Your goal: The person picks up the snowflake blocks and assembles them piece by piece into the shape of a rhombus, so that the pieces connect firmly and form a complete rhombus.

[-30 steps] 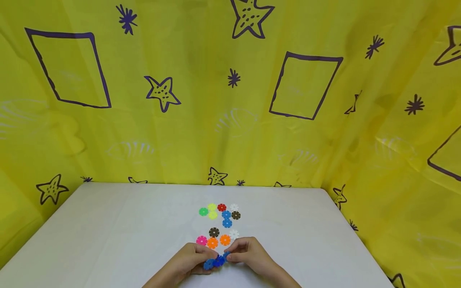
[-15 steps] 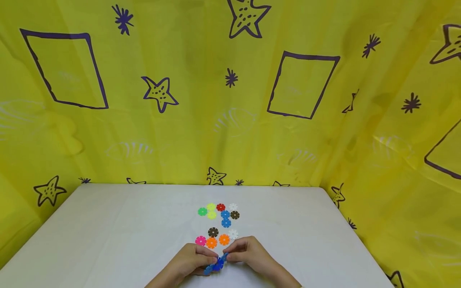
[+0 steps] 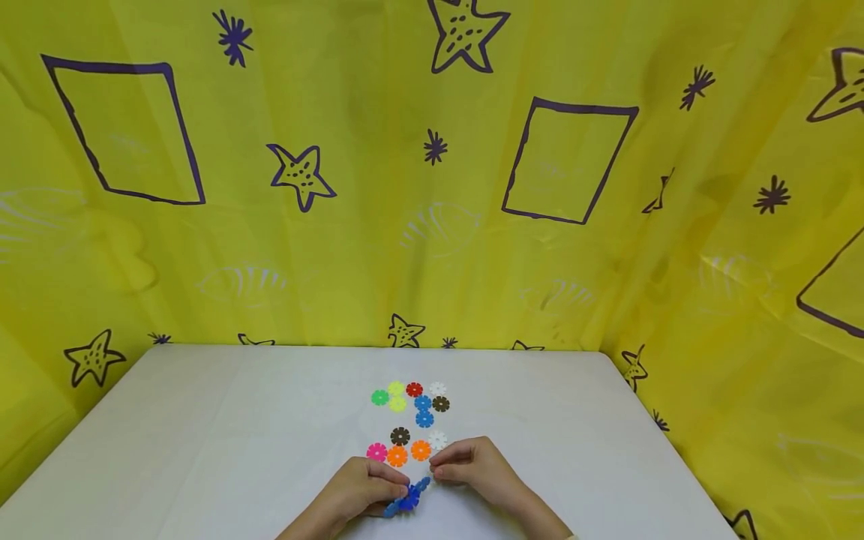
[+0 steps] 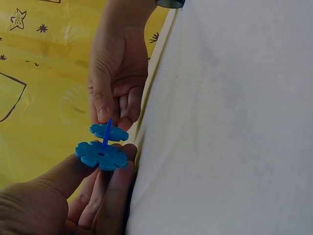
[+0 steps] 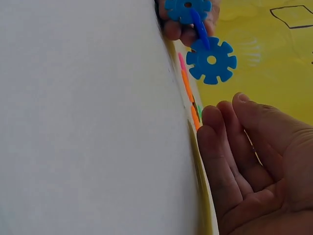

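Near the table's front edge, my left hand pinches a chain of notched plastic discs between thumb and fingers. In the chain, a dark blue disc sits crosswise between two lighter blue ones. The right wrist view shows the free lighter blue disc face-on, slotted onto the dark blue disc. My right hand is just right of the chain, apart from it, holding nothing. Its fingers are bent a little, with a gap to the thumb in the right wrist view. My left fingers partly hide the other end of the chain.
Beyond the hands lie a pink disc, orange discs, a dark brown disc and a white disc. Farther back is a second group with green, yellow, red, white, brown and blue discs. A yellow curtain borders the white table.
My right hand has let go of the lighter blue disc at the chain's end and moved slightly right and away. My left hand keeps hold of the chain, which has turned more edge-on.
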Motion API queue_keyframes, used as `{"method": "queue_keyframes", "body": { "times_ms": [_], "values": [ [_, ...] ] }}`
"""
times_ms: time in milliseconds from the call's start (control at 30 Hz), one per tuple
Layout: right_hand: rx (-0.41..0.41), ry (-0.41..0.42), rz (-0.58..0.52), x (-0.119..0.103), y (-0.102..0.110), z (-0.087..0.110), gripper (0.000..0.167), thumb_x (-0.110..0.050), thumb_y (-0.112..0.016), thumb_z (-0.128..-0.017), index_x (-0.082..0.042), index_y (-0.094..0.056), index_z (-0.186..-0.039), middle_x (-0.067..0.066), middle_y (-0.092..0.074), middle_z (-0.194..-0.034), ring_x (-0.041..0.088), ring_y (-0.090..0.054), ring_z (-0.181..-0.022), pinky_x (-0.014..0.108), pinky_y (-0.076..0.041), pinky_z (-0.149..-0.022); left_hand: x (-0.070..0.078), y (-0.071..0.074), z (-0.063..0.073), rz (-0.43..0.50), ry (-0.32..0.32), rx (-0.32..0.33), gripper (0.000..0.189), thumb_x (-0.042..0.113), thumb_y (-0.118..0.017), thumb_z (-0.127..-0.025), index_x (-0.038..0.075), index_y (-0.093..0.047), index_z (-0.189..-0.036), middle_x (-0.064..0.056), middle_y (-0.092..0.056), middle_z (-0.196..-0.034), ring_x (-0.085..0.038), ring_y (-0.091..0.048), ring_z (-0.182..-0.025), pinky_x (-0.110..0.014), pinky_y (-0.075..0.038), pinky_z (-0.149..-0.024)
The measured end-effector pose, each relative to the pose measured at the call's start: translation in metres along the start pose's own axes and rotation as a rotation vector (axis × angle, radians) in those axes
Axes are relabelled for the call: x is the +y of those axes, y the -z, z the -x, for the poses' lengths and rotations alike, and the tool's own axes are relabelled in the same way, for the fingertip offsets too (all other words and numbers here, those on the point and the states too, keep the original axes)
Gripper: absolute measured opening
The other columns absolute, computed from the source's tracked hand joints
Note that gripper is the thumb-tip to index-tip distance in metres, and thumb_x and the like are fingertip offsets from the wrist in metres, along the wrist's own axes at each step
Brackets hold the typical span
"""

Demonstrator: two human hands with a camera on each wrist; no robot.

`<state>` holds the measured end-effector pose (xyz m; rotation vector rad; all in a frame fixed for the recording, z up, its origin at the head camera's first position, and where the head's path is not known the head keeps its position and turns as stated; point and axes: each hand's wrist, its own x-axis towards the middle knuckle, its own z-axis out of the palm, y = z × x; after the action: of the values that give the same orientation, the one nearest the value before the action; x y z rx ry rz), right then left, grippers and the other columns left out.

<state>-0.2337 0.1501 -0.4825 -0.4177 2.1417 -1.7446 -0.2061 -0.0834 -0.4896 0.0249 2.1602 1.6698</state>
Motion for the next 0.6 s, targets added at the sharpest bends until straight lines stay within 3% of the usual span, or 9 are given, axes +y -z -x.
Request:
{"method": "queue_keyframes", "body": {
  "times_ms": [267,600],
  "values": [
    [0.131,-0.029,-0.042,0.001,0.022,-0.007,0.029,-0.007,-0.072,-0.088,0.012,-0.068,-0.109,0.02,-0.073,-0.099,0.019,-0.073,-0.085,0.031,-0.061,-0.077,0.002,-0.001,-0.002,-0.025,0.048,0.006,0.016,0.016,-0.078,-0.084,0.005,-0.077,-0.096,-0.003,-0.074,-0.088,-0.01,-0.065,-0.071,-0.029,-0.061,-0.07],
    [0.24,-0.067,0.071,-0.003,0.037,-0.042,0.026,-0.007,-0.073,-0.088,0.01,-0.07,-0.107,0.016,-0.074,-0.093,0.016,-0.07,-0.078,0.031,-0.061,-0.073,0.005,-0.003,-0.003,-0.082,0.081,0.031,0.014,0.018,-0.078,-0.085,0.008,-0.078,-0.095,-0.001,-0.073,-0.087,-0.01,-0.062,-0.07,-0.027,-0.06,-0.07]
  ]
}}
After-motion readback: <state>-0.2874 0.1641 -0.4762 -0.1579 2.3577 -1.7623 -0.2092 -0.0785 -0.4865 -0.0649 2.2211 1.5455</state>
